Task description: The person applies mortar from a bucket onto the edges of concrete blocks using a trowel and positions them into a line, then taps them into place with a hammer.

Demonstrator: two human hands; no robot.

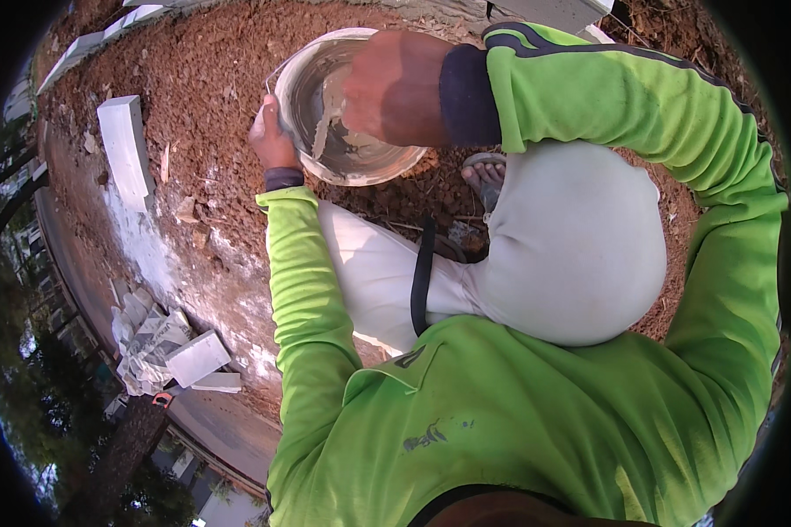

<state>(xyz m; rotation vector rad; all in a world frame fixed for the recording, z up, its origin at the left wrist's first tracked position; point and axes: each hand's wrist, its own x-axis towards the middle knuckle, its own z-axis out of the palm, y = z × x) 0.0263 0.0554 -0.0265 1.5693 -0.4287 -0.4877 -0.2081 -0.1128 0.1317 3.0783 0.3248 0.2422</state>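
A round pale bucket (369, 176) stands tilted in front of my bent legs, its inner wall smeared with wet grey-beige mortar (351, 151). At its left side my left hand (272, 140) is closed on the rim, next to the thin wire handle. My right hand (394, 88) is a fist over the bucket's mouth, knuckles up, covering the right part of the inside. A narrow mortar-coated strip (325, 123) shows just left of that fist; whether it is a tool's edge I cannot tell. What the right fingers hold is hidden.
On the reddish soil (211, 70) at the left lies a white block (126, 151). Farther down the left are crumpled sacks (154, 344), another white block (198, 357) and an orange-handled tool (162, 400). My sandalled foot (485, 176) is right below the bucket. Pale blocks line the far edge.
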